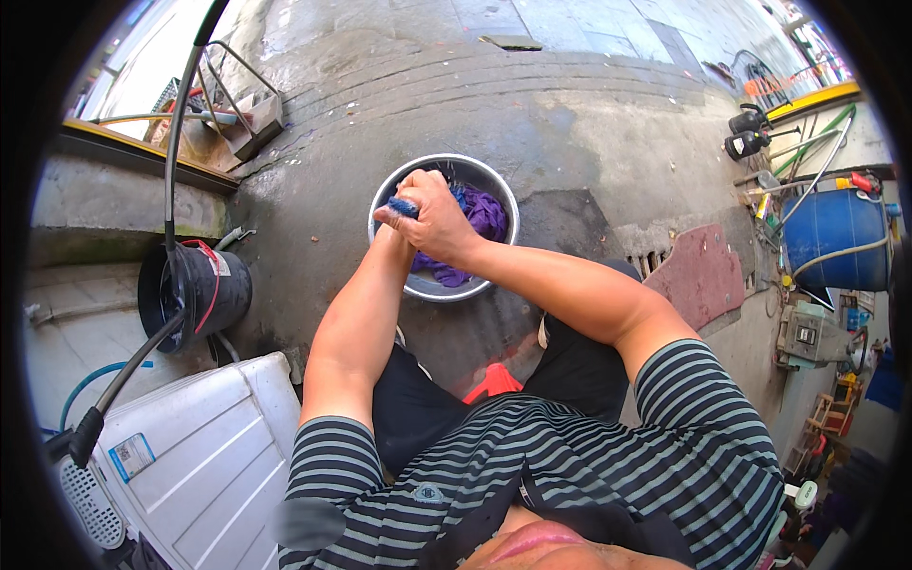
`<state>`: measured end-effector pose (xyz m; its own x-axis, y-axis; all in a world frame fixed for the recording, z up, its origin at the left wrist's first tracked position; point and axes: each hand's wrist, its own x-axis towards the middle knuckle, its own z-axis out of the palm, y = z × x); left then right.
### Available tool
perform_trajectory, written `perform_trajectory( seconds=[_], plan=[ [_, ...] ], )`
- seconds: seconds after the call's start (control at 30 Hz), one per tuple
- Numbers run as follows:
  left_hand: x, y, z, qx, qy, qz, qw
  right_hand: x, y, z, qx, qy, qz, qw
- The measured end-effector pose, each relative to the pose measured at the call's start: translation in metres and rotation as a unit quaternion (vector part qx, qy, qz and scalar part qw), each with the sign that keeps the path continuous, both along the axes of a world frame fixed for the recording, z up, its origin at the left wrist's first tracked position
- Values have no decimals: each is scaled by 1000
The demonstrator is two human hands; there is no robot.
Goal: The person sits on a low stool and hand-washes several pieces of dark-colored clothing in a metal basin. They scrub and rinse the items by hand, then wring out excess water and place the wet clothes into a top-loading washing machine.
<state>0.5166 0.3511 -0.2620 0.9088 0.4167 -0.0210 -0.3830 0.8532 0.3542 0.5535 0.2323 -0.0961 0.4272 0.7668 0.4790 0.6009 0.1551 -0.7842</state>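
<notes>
Both hands meet over the left part of a round metal basin (pixel 504 187) on the concrete floor. My right hand (pixel 443 221) is closed on a wet blue cloth (pixel 403 207), whose end bulges out beside the thumb. My left hand (pixel 422 182) lies against it at the far side, largely covered, and its fingers seem closed on the same cloth. Purple cloth (pixel 486 214) lies bunched in the basin, with a blue piece beside it. Part of the basin's inside is hidden behind the hands and forearms.
A black bucket (pixel 231 285) with a hose stands at the left, near a white panelled surface (pixel 206 456). At the right are a reddish board (pixel 695 274) by a floor drain, a blue barrel (pixel 837 239) and black spray bottles (pixel 747 144). A red plastic stool (pixel 496 381) shows between the legs.
</notes>
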Motion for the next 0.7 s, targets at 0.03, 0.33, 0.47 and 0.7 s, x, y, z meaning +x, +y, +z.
perform_trajectory(
  seconds=[0.03,0.33,0.47,0.7],
  plan=[
    [3,-5,8,-83,108,-8,991,9,1,0,-37,-41,-66,996],
    [6,-29,92,-32,388,41,920,32,16,-21,-64,24,-154,986],
    [10,-36,92,-41,373,-80,924,52,13,-49,-92,-46,-324,940],
    [2,-17,125,103,373,-82,919,126,2,-79,-201,94,-169,960]
  ],
)
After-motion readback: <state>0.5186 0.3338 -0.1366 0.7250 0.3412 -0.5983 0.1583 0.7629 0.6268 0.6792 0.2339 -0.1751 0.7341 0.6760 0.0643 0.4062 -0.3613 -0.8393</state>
